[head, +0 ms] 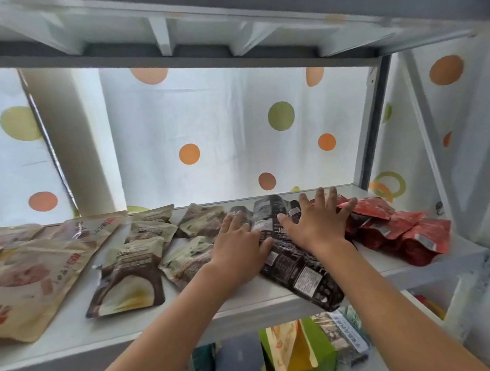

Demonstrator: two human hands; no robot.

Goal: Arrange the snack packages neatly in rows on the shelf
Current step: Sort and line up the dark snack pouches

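While both arms reached over the shelf (73,345), the left hand (237,247) lay flat with fingers straight on the left edge of the black packs (292,258), and the right hand (320,221) pressed down on their far part with fingers spread wide, holding nothing. The black packs ran in a slanted line from the back of the shelf to its front lip, the nearest one hanging slightly over the edge. Just right of them lay a heap of red packs (403,230), touching the right hand's fingers. Left of the black ones sat small tan packs (185,257) in loose rows, then a brown-and-white pack (127,283), and large kraft bags (23,284) at far left. A dotted curtain (232,126) hung behind. Boxes (299,356) stood on the shelf below.
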